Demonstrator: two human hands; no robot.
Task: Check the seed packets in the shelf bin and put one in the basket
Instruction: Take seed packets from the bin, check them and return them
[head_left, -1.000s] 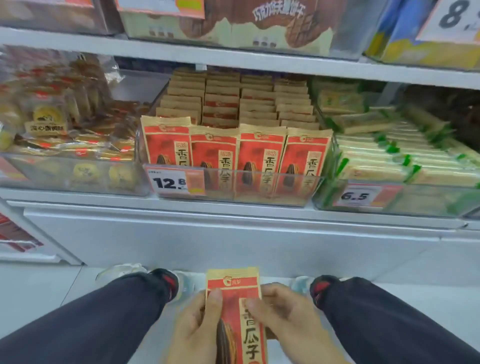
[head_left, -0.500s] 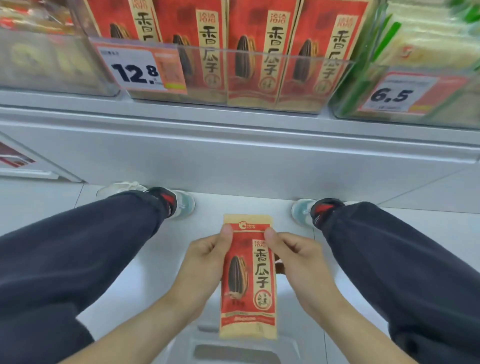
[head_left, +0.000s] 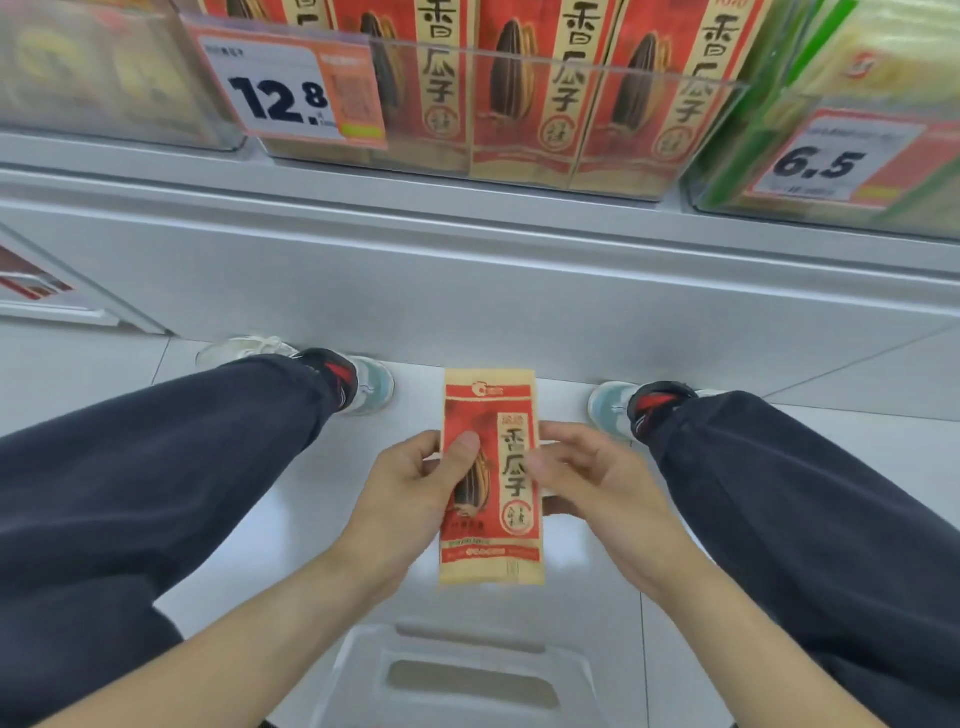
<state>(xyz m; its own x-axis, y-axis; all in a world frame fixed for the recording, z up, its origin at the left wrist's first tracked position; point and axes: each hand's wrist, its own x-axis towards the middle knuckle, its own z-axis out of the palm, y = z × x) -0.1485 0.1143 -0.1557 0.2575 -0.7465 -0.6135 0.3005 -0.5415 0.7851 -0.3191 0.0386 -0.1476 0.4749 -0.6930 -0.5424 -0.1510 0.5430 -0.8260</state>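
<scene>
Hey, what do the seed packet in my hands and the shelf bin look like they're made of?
Seed packet: looks like matte printed paper, tan edges, flat creased seals; any inner lining can't be seen. Shelf bin: clear hard plastic, probably acrylic, see-through with glossy reflections and a crisp top edge.

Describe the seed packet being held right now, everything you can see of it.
The seed packet is a flat, tall red pouch with tan sealed bands at top and bottom, a dark striped seed picture and a tan strip of Chinese characters. It is held upright, face to the camera, above the floor between the knees. The left hand pinches its left edge, thumb on the front; the right hand grips its right edge.
</scene>
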